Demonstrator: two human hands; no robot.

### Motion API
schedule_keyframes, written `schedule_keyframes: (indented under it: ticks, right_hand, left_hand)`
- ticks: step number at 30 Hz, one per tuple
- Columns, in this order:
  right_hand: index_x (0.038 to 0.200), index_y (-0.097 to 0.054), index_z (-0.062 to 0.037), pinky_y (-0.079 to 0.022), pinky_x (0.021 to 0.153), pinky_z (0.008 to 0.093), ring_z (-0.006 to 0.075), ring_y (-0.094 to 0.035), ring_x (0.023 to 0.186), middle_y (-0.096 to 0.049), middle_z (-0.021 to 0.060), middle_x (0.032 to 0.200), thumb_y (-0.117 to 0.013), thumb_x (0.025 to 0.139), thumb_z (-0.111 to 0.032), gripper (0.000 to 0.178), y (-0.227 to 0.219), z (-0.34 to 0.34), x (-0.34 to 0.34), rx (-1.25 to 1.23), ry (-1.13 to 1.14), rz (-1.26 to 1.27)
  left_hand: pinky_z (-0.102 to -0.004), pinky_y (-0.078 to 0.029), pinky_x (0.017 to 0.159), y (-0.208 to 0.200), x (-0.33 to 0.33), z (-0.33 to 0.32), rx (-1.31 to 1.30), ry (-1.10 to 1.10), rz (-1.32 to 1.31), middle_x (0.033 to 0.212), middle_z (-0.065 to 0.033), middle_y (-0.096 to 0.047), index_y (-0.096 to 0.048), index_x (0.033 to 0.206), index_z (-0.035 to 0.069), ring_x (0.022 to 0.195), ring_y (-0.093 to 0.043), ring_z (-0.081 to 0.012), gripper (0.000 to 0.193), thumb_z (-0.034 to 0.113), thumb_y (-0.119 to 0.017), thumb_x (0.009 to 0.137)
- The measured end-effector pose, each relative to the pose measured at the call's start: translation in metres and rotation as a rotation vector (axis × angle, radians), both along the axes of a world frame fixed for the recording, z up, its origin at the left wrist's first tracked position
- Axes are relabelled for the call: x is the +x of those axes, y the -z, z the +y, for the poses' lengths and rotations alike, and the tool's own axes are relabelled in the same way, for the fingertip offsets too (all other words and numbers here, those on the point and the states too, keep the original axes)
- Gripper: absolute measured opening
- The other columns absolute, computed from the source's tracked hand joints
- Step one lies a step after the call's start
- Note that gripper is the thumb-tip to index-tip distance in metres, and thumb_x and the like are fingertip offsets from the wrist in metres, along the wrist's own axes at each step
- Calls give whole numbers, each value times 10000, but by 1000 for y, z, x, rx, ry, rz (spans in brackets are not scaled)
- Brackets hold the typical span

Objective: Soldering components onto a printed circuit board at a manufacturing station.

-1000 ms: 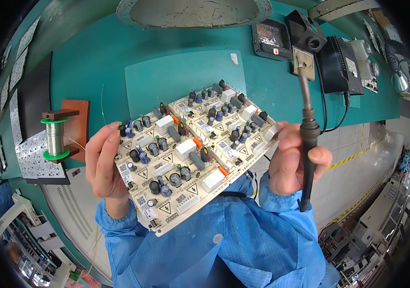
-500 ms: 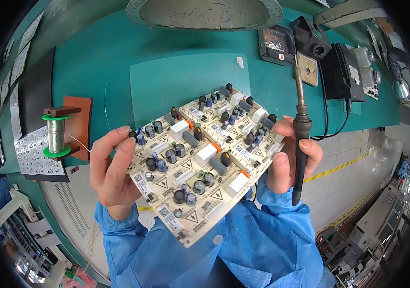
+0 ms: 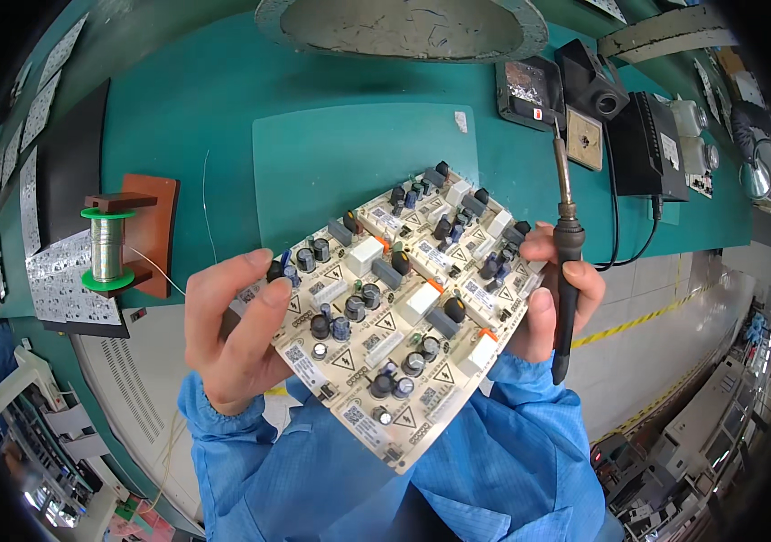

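Note:
Held up in front of me is a cream circuit board panel [image 3: 346,359], tilted, with its component side showing. It bears several repeated sections of capacitors, white block parts and grey parts. My left hand [image 3: 239,336] grips its left edge between fingers and thumb side. On the far right corner my right hand [image 3: 537,316] pinches the panel. The same hand also holds a soldering iron [image 3: 568,239], its dark handle lying between the fingers and its metal tip pointing away from me. The underside of the panel is hidden.
A solder wire spool [image 3: 106,248] with green rims stands on a brown holder [image 3: 160,235] at left. A translucent mat [image 3: 358,135] covers the green bench. Far right are an iron stand [image 3: 591,81], a sponge tray [image 3: 584,140] and a black power unit [image 3: 645,149]. A lamp-like hood [image 3: 404,27] overhangs.
The panel has shifted right and slightly toward me, turning a little, with my left hand following. My right hand keeps hold of the panel and the soldering iron.

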State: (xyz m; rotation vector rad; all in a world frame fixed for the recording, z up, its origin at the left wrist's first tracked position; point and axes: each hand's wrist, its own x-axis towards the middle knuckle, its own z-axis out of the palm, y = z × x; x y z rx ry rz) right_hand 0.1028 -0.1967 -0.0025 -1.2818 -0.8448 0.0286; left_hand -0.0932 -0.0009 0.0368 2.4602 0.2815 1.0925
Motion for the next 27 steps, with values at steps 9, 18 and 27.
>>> schedule_keyframes:
  ticks: [9, 18, 27]
  right_hand:
    - [1165, -426, -103, -325, 974, 516, 287, -534, 955, -588, 217, 964, -582, 847, -197, 367, 2, 2, 1, 2, 17, -30]
    - [1186, -439, -80, -355, 936, 501, 292, -529, 968, -590, 221, 979, -547, 878, -207, 350, -2, 17, 1, 72, 81, -30]
    - [1206, -440, -78, -399, 896, 459, 278, -524, 984, -575, 225, 1037, -520, 931, -258, 338, -3, 22, 10, 78, 86, -37]
  left_hand:
    - [-326, -499, 691, 1, 2, 4, 38, 23, -12, 1062, -235, -587, -602, 1088, 0, 855, -597, -283, 477, 110, -776, 658]
    - [-307, -493, 628, -10, 14, 9, 17, -34, -62, 1031, -192, -606, -645, 1040, 20, 778, -599, -266, 469, 29, -799, 597]
    - [-277, -483, 538, -17, 30, 11, -14, -96, -159, 901, -143, -638, -698, 911, 22, 658, -597, -211, 433, 100, -814, 501]
